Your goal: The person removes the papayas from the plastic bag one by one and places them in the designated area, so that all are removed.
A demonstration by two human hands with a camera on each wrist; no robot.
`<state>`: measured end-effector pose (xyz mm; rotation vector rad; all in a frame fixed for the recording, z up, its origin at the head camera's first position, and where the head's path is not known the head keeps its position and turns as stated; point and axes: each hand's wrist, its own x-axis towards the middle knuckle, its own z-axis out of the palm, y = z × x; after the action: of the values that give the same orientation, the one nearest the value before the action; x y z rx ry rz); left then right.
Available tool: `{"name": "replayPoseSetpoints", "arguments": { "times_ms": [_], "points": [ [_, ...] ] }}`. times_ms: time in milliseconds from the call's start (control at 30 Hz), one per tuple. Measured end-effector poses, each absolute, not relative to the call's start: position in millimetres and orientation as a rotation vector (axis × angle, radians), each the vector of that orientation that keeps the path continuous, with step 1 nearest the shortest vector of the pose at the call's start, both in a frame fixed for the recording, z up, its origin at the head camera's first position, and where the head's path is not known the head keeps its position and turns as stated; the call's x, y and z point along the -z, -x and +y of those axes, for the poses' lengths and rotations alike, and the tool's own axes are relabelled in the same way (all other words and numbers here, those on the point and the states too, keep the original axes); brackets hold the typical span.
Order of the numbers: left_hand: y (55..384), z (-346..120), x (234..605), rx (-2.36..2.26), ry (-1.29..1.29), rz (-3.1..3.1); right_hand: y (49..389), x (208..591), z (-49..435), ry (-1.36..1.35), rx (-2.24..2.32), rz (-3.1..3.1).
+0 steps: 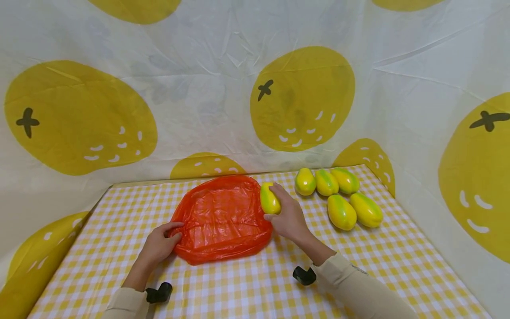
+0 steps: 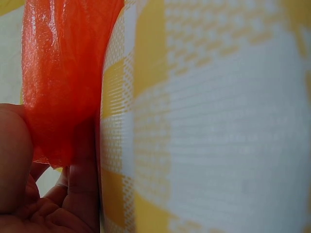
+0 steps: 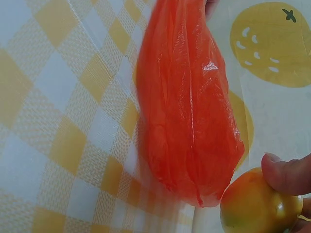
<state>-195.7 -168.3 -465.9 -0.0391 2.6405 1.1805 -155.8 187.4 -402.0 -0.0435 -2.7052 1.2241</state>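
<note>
A red plastic bag (image 1: 227, 217) lies spread on the table, its mouth facing up and its rim standing a little. My left hand (image 1: 160, 241) holds the bag's left edge; in the left wrist view red film (image 2: 68, 73) passes between thumb and fingers. In my right hand (image 1: 288, 217) is a yellow-green, mango-like fruit (image 1: 269, 198), gripped at the bag's right rim. The right wrist view shows the thumb (image 3: 286, 174) on that fruit (image 3: 257, 204), beside the bag's outer wall (image 3: 187, 111). Whether fruit and bag touch, I cannot tell.
To the right on the table are several similar fruits, among them a near one (image 1: 341, 212) and a back one (image 1: 305, 181). A yellow-checked cloth (image 1: 239, 288) covers the table. White fabric with yellow fruit prints (image 1: 199, 110) hangs behind and at both sides.
</note>
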Motion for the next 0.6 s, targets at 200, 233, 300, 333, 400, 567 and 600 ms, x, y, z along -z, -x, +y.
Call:
{"name": "replayPoseSetpoints", "arguments": {
  "times_ms": [200,233,300,333,400,567,600],
  "points": [
    [195,-171,466,-1.189,0.050,2.638,154,403,193,0.083,-1.222,-2.734],
    [195,-171,466,-1.189,0.047,2.639,154,404,194,0.091,-1.220,-2.737],
    [195,-171,466,-1.190,0.038,2.640,154,405,198,0.103,-1.211,-2.739],
    [195,-171,466,-1.188,0.030,2.645,154,406,199,0.102,-1.203,-2.739],
    [195,-171,466,-1.190,0.027,2.644,153,407,203,0.106,-1.191,-2.737],
    [195,-169,465,-1.198,0.026,2.637,150,409,213,0.130,-1.165,-2.737],
    [196,-169,466,-1.197,0.024,2.639,149,408,214,0.136,-1.164,-2.739]
  ]
}}
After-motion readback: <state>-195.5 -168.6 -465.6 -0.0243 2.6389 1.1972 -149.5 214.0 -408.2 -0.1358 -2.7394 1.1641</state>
